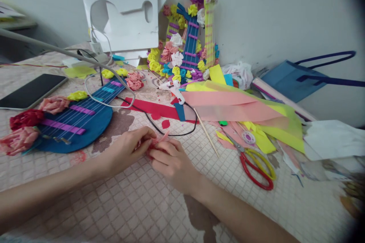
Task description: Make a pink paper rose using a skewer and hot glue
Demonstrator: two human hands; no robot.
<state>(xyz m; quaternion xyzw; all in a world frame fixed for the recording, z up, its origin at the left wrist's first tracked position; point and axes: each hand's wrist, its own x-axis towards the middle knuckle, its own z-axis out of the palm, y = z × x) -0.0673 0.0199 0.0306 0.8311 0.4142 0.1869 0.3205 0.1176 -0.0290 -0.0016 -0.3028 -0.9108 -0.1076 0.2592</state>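
Observation:
Near the middle of the table, my left hand (128, 148) and my right hand (172, 163) meet around a small piece of pink crepe paper (159, 140). The fingers of both hands are closed on it, and they hide most of it. To the left lies a blue paper guitar (97, 123) with purple strips, white strings and pink, red and yellow paper flowers along its edge. Beyond my hands are a red strip (154, 108) and a white glue gun (173, 90) with a black cord.
Red and yellow handled scissors (256, 169), a wooden stick (207, 133) and pink and yellow paper sheets (236, 108) lie to the right. A phone (32, 90) sits at left. Decorated guitars (191, 41) and a white cutout board (128, 34) stand behind.

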